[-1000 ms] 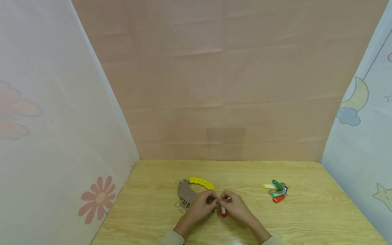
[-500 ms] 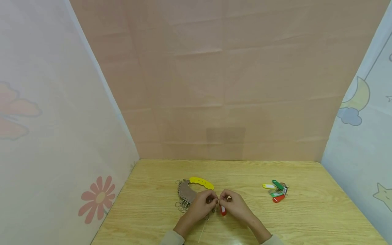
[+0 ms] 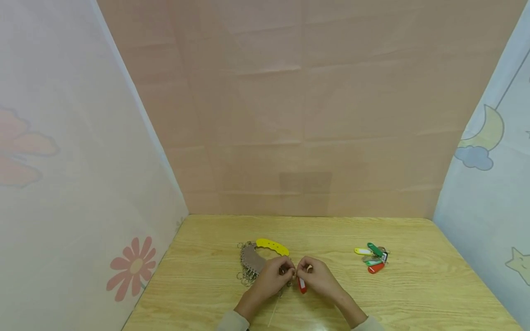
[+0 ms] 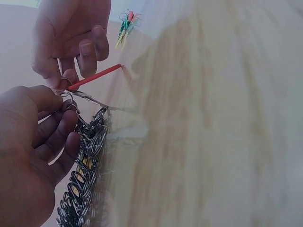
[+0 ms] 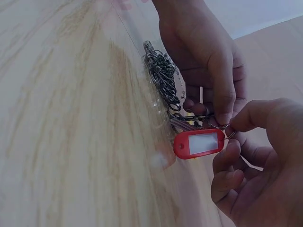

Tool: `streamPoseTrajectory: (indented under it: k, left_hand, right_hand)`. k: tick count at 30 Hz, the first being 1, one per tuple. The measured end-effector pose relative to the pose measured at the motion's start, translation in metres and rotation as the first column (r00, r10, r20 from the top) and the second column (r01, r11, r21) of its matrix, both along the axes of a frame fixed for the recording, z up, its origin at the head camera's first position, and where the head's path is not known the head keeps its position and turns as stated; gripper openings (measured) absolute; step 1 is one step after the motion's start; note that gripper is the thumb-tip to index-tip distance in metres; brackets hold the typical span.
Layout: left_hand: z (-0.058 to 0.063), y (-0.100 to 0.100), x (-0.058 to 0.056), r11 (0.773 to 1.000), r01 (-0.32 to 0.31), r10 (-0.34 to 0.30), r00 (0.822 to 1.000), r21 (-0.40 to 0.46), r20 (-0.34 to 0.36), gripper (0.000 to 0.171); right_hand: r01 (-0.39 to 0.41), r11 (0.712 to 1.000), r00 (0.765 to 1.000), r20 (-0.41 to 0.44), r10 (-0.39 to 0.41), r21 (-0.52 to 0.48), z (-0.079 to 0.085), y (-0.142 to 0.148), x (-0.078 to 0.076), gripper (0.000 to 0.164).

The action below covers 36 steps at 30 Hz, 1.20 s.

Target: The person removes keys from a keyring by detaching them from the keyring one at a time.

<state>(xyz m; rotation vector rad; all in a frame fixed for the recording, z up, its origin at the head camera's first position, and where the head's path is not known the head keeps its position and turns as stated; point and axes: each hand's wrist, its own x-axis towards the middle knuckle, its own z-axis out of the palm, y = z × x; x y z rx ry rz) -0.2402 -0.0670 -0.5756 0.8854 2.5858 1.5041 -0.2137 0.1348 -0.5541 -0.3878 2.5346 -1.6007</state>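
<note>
A curved grey key-holder plate (image 3: 250, 258) with a yellow grip (image 3: 272, 247) lies on the table, its outer edge lined with metal clips (image 5: 163, 78). Over its right end, my left hand (image 3: 271, 276) pinches a small metal ring (image 4: 67, 97) on that row of clips between thumb and index finger. My right hand (image 3: 320, 278), fingertips almost meeting the left's, pinches the split ring (image 5: 230, 132) of a red key tag (image 5: 201, 143). The tag has a white label and hangs below the fingers. A metal key (image 4: 90, 98) shows beside it in the left wrist view.
Further right on the wooden table (image 3: 414, 294) lies a bunch of keys with a yellow tag (image 3: 363, 251), green tags (image 3: 375, 249) and another red tag (image 3: 376, 268). A thin pale strand (image 3: 272, 315) runs toward the front edge. Fabric walls stand around the table.
Both hands stay in nearly the same place with the same grips. The red tag swings slightly below the right fingers.
</note>
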Motion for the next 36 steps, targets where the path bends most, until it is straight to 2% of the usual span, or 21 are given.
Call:
streamPoseTrajectory:
  k: [15,22,32,36]
  left_hand:
    - [-0.004,-0.0036,0.0015,1.0,0.024,-0.024,1.0,-0.004,0.006,0.007]
    - [-0.0012,-0.0032,0.001,1.0,0.028,-0.028,0.999,-0.002,-0.026,0.008]
    - [0.0006,-0.0026,0.0009,1.0,0.008,-0.008,1.0,0.002,0.003,0.008]
    - [0.0016,-0.0027,0.0013,1.0,0.011,-0.011,1.0,0.004,-0.011,0.008]
  right_hand:
    - [-0.028,0.999,1.0,0.004,0.028,0.017,-0.0033,-0.0015,0.0024,0.01]
    - [-0.021,0.999,1.0,-0.019,0.021,0.035,-0.0027,-0.0012,0.0008,0.008]
    - [-0.024,0.998,0.998,-0.05,0.026,0.056,0.0014,-0.0014,0.0018,0.006]
    - [-0.027,0.999,0.999,-0.045,0.029,0.042,0.0017,-0.0009,0.002,0.006]
